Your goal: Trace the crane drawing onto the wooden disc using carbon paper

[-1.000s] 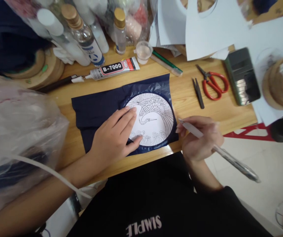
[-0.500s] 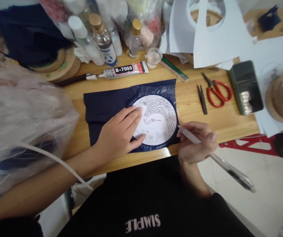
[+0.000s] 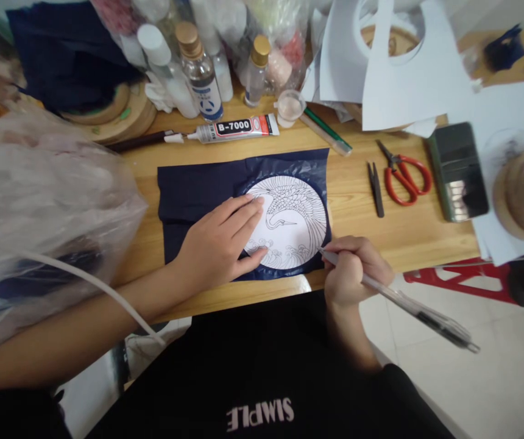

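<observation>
A round white paper [image 3: 289, 235] printed with a crane and waves lies on a dark blue cloth [image 3: 198, 189]. My left hand [image 3: 220, 241] rests flat over the paper's left side, fingers stretched and slightly apart, hiding part of it. In my right hand [image 3: 351, 268] is a clear pen [image 3: 420, 311], gripped near its tip. The pen's tip is at the paper's lower right edge; whether it touches I cannot tell. A shiny, see-through layer shows on the cloth around the paper.
Beyond the cloth lie a B-7000 glue tube [image 3: 239, 128], a small lidded cup [image 3: 289, 108] and a green pen [image 3: 328, 131]. To the right are tweezers [image 3: 375, 190], red-handled scissors [image 3: 406, 177] and a phone [image 3: 458, 171]. Bottles [image 3: 202, 79] stand behind; a plastic bag [image 3: 47, 201] bulges at left.
My right hand has moved a little left and down, bringing the pen tip along the paper's edge to its lower right. The left hand stays in place on the paper.
</observation>
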Motion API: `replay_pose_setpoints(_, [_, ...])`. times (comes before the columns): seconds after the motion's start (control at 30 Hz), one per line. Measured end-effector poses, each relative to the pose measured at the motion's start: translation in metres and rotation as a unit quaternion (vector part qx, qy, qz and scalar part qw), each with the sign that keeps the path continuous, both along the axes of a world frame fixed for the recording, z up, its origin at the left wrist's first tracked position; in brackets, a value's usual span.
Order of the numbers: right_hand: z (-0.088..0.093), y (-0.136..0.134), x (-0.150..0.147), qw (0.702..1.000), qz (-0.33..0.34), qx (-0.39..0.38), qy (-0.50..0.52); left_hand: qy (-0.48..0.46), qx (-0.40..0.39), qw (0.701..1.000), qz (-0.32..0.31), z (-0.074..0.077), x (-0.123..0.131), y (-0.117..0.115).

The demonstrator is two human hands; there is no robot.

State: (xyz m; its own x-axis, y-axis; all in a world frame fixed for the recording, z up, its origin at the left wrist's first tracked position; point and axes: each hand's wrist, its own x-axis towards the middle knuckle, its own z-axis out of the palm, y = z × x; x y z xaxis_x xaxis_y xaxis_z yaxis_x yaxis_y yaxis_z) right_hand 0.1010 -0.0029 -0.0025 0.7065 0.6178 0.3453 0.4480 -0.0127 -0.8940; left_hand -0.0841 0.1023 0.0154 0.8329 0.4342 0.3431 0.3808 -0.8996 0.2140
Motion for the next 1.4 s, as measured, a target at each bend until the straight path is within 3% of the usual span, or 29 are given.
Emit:
replay_pose_setpoints(0.2, [0.0054,0.0008,0.0017,0.998,0.037,-0.057,-0.002,-0.001,-0.002,1.0,0.003,-0.0001,0.0007,-0.0001])
replay_pose_setpoints(0.53, [0.0065,0.0037,0.0007,0.994,0.015,-0.094,-0.044,0.0,-0.008,1.0,0.007,0.0028,0.0022,-0.0007])
replay_pose_setpoints(1.4, [0.0065,0.0045,0.0007,0.996,0.026,-0.076,-0.034,0.004,-0.004,1.0,0.007,0.0015,0.0017,-0.0007])
